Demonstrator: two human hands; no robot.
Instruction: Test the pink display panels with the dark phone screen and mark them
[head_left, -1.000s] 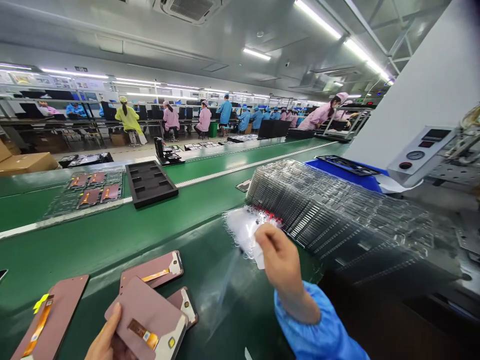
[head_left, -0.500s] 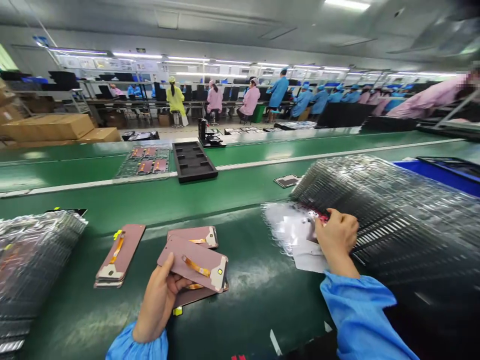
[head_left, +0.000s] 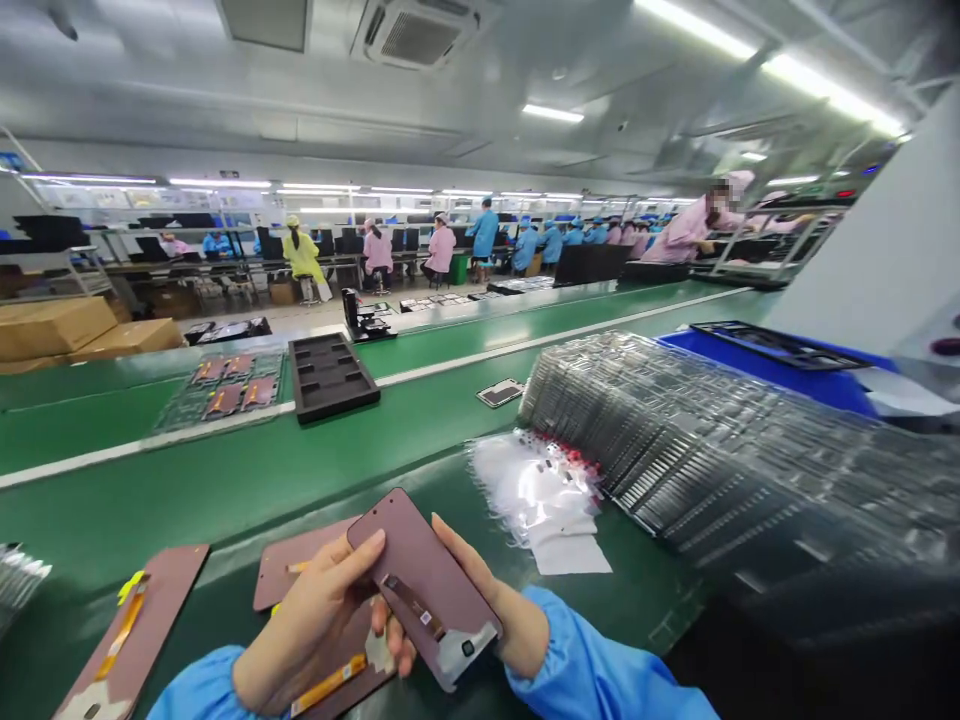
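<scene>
Phone display panel [head_left: 424,585] gripped between left hand [head_left: 311,625] and right hand [head_left: 499,625]; more panels [head_left: 131,630] lie on green conveyor [head_left: 225,500].

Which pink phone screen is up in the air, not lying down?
The phone screen held between the left hand and right hand is lifted; the other screens lie flat on the green belt.

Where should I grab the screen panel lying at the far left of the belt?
Probably by its two long edges, coming from above on the side nearest your left hand, which holds another panel. The screen panel lies flat on the green belt, and its orange flex cable runs down its middle, so edge contact should keep your fingers off the cable.
</scene>
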